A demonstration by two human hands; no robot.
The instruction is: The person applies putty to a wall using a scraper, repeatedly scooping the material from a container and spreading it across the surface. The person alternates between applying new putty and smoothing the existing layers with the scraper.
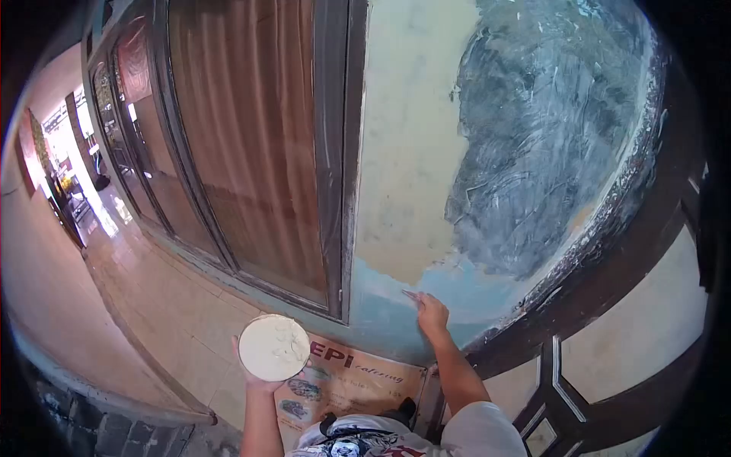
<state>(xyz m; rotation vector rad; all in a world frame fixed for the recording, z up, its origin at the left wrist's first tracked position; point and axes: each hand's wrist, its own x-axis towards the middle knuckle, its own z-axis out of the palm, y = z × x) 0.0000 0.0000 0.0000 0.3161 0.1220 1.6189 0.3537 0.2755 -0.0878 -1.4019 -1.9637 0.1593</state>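
Note:
My left hand (257,381) holds up a round container (273,347) filled with pale cream putty, level at chest height. Its fingers wrap the underside. My right hand (431,314) reaches forward and grips a small scraper (411,294) whose blade touches the lower, light-blue part of the wall (403,137). Above the scraper the wall is pale cream. A large rough grey-blue patch (544,129) spreads to the upper right.
A dark-framed window with a brown curtain (251,145) stands left of the wall. A printed catering banner (350,377) lies on the tiled floor (167,305) at the wall's foot. A dark wooden door frame (609,251) is at right. A low kerb (99,388) edges the floor.

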